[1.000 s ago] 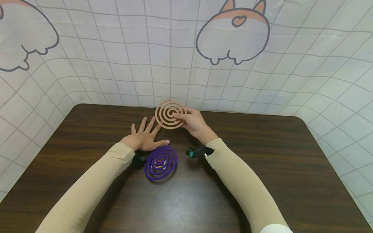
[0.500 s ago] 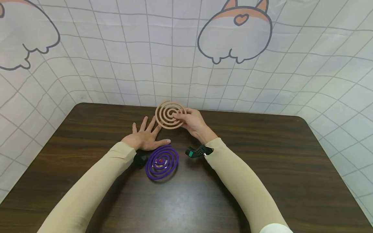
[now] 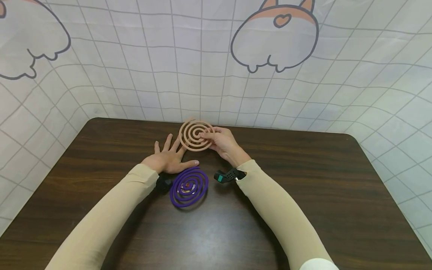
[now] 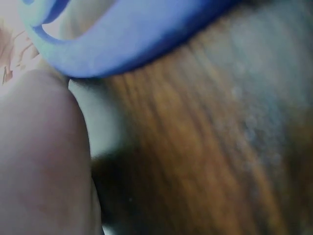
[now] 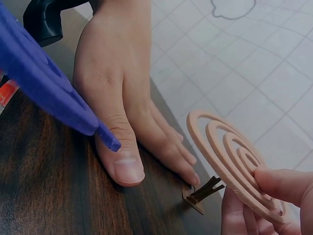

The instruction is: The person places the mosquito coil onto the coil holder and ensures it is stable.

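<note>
My right hand [image 3: 225,144] pinches a tan mosquito coil [image 5: 229,181] between thumb and fingers near its centre, tilted above the far part of the table. My left hand [image 3: 168,161] lies palm down with fingers spread, just left of that coil. In the right wrist view, a small brass-coloured metal coil stand [image 5: 196,198] sits at the left fingertips, its prongs leaning toward the tan coil. A purple mosquito coil [image 5: 56,90] is propped above the table beside the left thumb, its outer end overlapping the thumb in this view. What supports it is hidden.
A small colourful printed piece [image 5: 7,93] shows beneath the purple coil. The dark wood table [image 3: 303,195] ends at a white gridded curtain [image 3: 145,75] along the back and sides. A black wrist strap [image 3: 231,175] hangs at the right sleeve.
The tan coil has dipped slightly toward the table and tilted a little in my right hand. My left hand keeps its place. The whole head view has shifted slightly.
</note>
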Demonstrator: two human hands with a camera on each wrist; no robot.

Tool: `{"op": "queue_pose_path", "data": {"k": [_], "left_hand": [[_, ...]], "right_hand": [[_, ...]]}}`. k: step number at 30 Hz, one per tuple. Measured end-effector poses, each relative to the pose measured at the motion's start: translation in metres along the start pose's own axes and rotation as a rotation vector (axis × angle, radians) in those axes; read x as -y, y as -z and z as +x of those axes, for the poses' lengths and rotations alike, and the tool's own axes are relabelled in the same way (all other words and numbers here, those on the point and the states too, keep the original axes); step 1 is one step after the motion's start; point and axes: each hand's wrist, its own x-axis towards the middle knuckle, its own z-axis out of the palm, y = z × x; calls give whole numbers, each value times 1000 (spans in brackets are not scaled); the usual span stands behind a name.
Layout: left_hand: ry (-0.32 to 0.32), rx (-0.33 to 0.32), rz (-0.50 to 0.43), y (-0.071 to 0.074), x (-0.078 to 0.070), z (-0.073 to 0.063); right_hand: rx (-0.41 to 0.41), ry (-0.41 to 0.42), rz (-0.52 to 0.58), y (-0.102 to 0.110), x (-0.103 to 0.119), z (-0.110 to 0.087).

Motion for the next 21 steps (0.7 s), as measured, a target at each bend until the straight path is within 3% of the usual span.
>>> {"op": "queue_pose_path", "data": {"k": [10,21], "left_hand": [[1,-2,17,-3,1,5],[5,-6,2,0,0,0]], "right_hand": [[1,-13,9,-2,-4,3],[-2,-30,26,-9,-8,7]]}}
